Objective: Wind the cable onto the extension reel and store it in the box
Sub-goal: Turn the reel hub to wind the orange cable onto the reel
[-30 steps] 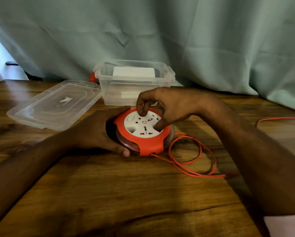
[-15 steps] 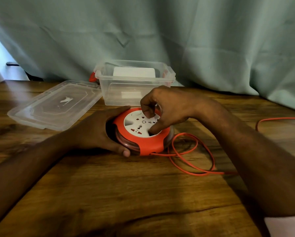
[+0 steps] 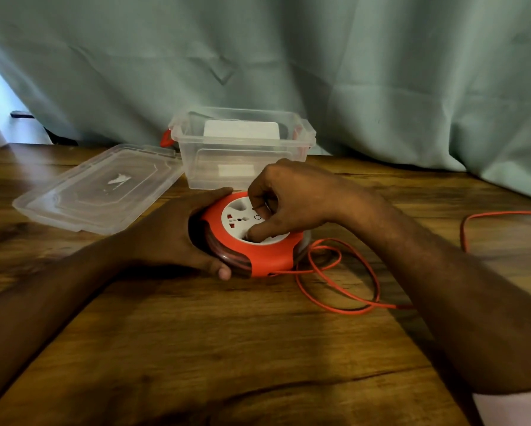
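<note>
Left hand (image 3: 178, 238) cups the rigid reel (image 3: 252, 241) at nine o'clock; right hand (image 3: 289, 201) fingers curl into its white hub. Thin cable (image 3: 344, 281) looks limp, likely tangle-prone.

Orange reel (image 3: 259, 256), seemingly orange cable (image 3: 344, 290).

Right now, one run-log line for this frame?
step: winding | left hand: grips reel rim | right hand: fingers on white hub | cable: loose loops on table | box: open, lid beside
</note>
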